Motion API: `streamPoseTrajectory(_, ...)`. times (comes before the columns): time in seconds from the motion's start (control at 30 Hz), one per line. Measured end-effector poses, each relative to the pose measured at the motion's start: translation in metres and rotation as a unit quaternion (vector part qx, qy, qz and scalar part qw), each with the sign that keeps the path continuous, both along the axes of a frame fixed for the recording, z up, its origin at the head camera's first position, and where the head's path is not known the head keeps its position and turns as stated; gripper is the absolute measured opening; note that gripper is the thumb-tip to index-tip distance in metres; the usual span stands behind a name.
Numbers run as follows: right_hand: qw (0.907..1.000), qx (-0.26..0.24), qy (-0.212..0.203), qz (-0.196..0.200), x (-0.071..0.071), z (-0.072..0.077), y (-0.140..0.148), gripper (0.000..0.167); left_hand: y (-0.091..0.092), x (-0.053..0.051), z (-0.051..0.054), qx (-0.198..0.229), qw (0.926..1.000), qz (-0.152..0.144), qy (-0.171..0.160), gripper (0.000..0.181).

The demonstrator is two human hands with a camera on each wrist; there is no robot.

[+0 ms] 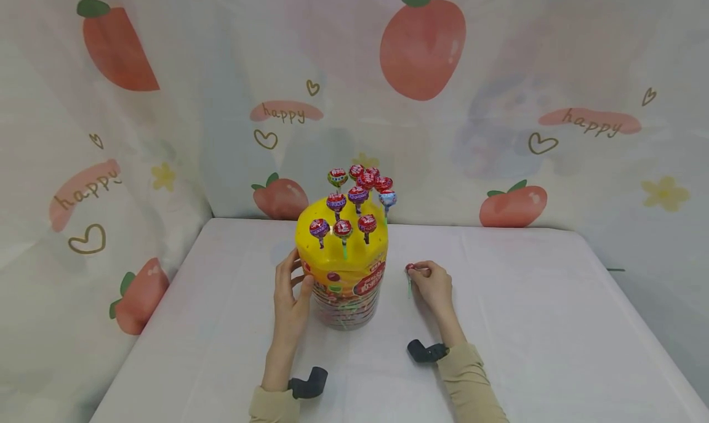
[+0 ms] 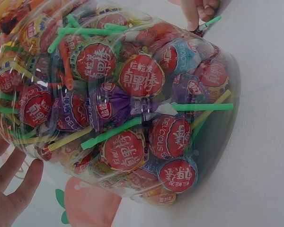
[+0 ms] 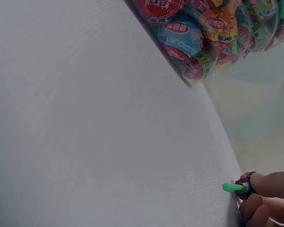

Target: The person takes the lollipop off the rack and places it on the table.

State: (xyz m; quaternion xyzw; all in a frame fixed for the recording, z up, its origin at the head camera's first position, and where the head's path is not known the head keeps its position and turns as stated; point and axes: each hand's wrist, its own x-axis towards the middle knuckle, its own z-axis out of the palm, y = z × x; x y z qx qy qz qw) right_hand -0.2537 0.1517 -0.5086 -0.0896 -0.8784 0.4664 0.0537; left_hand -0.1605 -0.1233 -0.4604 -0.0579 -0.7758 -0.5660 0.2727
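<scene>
One lollipop [image 1: 409, 267] pinched by head [image 3: 245, 185] in right hand [image 1: 434, 287], right of lollipop jar [image 1: 346, 309] on desk [image 1: 526, 324]; left hand [image 1: 290, 300] spread at jar's side. Likely light, brittle, slick-wrapped; best held at top of stick [image 3: 231, 187].

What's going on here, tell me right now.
A person's right hand pinches a round red-wrapped lollipop with a green stick in its fingers, to the right of a clear plastic jar with a yellow lid. The left hand is at the jar's left side. Several wrapped lollipops stand upright atop the yellow lid, with many more lollipops inside the jar.
</scene>
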Motion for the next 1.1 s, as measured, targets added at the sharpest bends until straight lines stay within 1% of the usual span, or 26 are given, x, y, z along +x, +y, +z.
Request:
streamPoseTrajectory(0.17, 0.9999, -0.006, -0.007, 0.007, 0.002, 0.0, 0.0, 0.028, 0.0, 0.001, 0.002, -0.004, 1.0, 0.001, 0.002, 0.053)
streamPoseTrajectory(0.4, 0.9995, -0.021, -0.016, 0.015, 0.004, 0.001, 0.002, 0.037, 0.001, 0.002, 0.001, -0.01, 0.9998, 0.004, 0.014, 0.053)
streamPoseTrajectory(0.6, 0.9988, -0.047, -0.014, 0.008, 0.004, 0.004, 0.002, 0.039, 0.001, 0.002, 0.002, -0.01, 0.9999, 0.004, 0.012, 0.053)
streamPoseTrajectory(0.73, 0.9987, -0.051, 0.002, 0.001, 0.005, 0.007, 0.001, 0.038, 0.002, 0.002, 0.002, -0.012, 0.9999, 0.004, 0.011, 0.053)
streamPoseTrajectory(0.83, 0.9986, -0.049, 0.022, -0.002, 0.007, 0.013, 0.0, 0.036, 0.002, 0.002, 0.002, -0.01, 0.9999, 0.001, 0.009, 0.053)
streamPoseTrajectory(1.0, 0.997, -0.052, 0.057, 0.0, 0.012, 0.028, -0.002, 0.031, 0.002, 0.002, 0.004, -0.004, 1.0, -0.002, 0.007, 0.053)
streamPoseTrajectory(1.1, 0.9954, -0.057, 0.077, -0.002, 0.017, 0.039, -0.004, 0.029, 0.002, 0.002, 0.003, -0.004, 1.0, 0.0, 0.007, 0.053)
